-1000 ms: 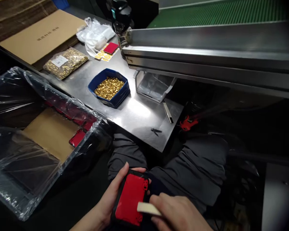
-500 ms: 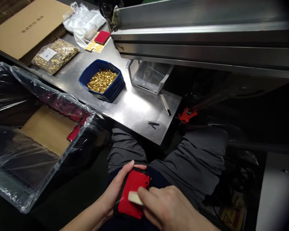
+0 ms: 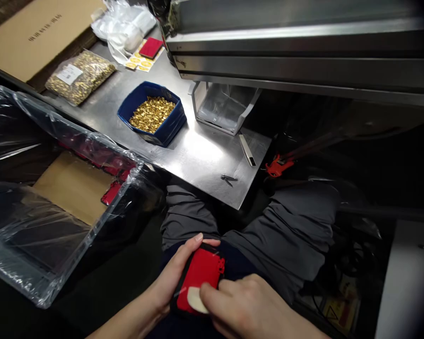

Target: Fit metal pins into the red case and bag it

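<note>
My left hand (image 3: 175, 278) is closed around the left side of a flat red panel with a black frame (image 3: 202, 269), which looks like a phone case, held over my lap. Its top right corner has small cut-out shapes. In my right hand (image 3: 238, 301), pinched between thumb and fingers, is a flat cream-coloured piece with a rounded edge (image 3: 195, 300). It lies against the lower part of the red face. My right fingers hide its other end and the panel's lower right corner.
On the metal table (image 3: 144, 162) are a blue bin of small gold parts (image 3: 169, 134), a bag of such parts (image 3: 88, 75), a clear bin (image 3: 219, 113), a cutter (image 3: 247, 149) and tweezers-like tools (image 3: 228, 179). A plastic-lined crate (image 3: 42, 292) stands left; an orange-handled tool (image 3: 278, 165) hangs right.
My right hand has turned the cream piece, so more of its rounded face shows lower on the red panel. The whole view has shifted slightly; my left hand keeps its hold.
</note>
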The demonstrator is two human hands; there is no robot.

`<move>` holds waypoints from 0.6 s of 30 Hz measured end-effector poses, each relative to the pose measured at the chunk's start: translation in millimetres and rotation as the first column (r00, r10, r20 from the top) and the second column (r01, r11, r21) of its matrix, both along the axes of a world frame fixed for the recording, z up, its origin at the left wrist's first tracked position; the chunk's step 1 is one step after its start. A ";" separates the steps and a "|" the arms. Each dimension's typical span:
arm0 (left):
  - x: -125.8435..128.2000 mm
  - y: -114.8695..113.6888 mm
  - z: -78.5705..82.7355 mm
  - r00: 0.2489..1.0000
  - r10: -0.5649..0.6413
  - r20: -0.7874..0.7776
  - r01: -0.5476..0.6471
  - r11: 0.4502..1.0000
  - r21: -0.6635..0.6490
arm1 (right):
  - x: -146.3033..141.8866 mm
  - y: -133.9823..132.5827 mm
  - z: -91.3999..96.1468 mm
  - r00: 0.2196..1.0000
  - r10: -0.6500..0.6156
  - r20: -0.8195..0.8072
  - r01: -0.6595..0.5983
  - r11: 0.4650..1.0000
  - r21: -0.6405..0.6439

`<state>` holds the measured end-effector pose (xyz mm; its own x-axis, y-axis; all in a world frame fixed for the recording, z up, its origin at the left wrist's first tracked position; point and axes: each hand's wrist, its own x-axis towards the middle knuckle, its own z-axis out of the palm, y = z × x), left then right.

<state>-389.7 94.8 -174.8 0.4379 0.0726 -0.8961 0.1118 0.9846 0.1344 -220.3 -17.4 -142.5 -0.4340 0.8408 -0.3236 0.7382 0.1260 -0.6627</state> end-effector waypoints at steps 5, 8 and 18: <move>0.3 2.0 1.3 0.999 0.002 -0.037 -0.004 0.998 -0.056 | 3.2 1.4 3.6 0.995 -0.099 -0.021 0.097 0.993 -0.060; 2.4 2.4 2.3 0.999 -0.004 -0.038 0.003 1.000 -0.030 | 3.3 2.2 5.7 0.999 -0.031 -0.028 0.030 0.999 -0.043; -3.1 0.8 5.5 0.998 -0.007 -0.059 0.005 1.000 -0.031 | -2.4 -1.0 3.3 0.986 -0.164 -0.029 0.161 0.983 -0.086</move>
<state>-392.8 95.7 -169.3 0.3848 0.0421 -0.9221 0.1242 0.9875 0.0969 -222.8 -18.4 -139.2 -0.3062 0.8718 -0.3823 0.7202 -0.0505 -0.6919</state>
